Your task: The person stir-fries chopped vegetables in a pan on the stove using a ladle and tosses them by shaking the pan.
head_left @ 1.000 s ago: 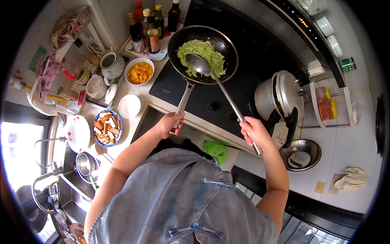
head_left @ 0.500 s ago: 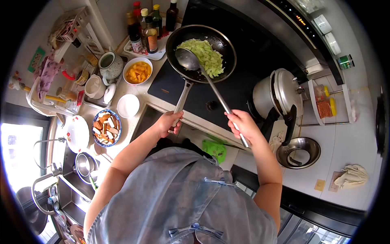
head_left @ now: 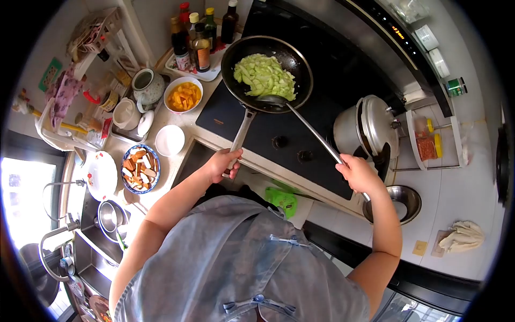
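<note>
In the head view, the frying pan sits at the top centre of the frame, over the dark glass hob, and pale green slices lie heaped across the middle of it. The person's left hand, a little left of centre, has its fingers curled snugly round the lower end of the pan handle, with no gap that I can see. Right of centre, the right hand is closed round the shaft of a long metal ladle, whose end pokes out below the fist. The ladle's head rests inside the pan, against the lower edge of the slices.

Just left of the pan stands a white bowl of orange pieces, and below that a small white bowl. Further down and left, a blue-rimmed bowl holds brown and white pieces. Sauce bottles crowd a tray at the top, left of the pan. Over on the right there's a silver lidded pot, partly behind the right hand, and a steel bowl beneath it.
</note>
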A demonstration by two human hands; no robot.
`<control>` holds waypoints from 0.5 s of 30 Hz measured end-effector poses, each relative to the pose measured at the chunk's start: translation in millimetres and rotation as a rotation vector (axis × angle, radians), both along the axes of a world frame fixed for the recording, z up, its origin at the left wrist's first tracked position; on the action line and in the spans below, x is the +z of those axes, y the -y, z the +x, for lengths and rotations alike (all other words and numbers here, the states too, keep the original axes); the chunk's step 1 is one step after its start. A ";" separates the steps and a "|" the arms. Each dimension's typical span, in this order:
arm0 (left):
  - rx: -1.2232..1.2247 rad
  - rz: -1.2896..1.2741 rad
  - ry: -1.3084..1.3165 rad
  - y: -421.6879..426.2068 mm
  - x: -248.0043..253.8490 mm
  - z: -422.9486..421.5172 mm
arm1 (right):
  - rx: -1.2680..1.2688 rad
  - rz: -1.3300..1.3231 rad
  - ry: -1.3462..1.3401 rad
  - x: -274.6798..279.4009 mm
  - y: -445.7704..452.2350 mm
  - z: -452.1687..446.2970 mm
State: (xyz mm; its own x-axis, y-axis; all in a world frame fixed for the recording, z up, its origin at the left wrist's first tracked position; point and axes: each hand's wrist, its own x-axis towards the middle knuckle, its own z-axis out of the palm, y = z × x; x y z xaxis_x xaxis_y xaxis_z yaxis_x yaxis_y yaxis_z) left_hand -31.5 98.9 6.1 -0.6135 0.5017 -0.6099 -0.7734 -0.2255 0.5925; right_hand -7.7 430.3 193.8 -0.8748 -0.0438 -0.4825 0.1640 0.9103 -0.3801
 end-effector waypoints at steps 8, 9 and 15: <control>0.017 -0.013 0.003 -0.2 6.0 1.0 | -0.444 -0.501 0.017 -79.1 5.3 -40.1; 0.020 -0.032 -0.002 -0.4 8.5 1.1 | -0.522 -0.657 0.001 -87.8 11.9 -40.3; 0.019 -0.026 0.005 -0.3 7.0 1.8 | -0.669 -0.810 -0.184 -121.4 47.4 -39.1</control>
State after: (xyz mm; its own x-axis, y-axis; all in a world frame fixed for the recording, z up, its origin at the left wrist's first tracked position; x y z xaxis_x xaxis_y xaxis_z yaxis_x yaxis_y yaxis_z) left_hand -29.7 99.1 13.0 -0.6192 0.4739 -0.6261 -0.7724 -0.2241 0.5943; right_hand -46.7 382.8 72.5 -0.8962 0.2245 -0.3827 0.4154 0.1214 -0.9015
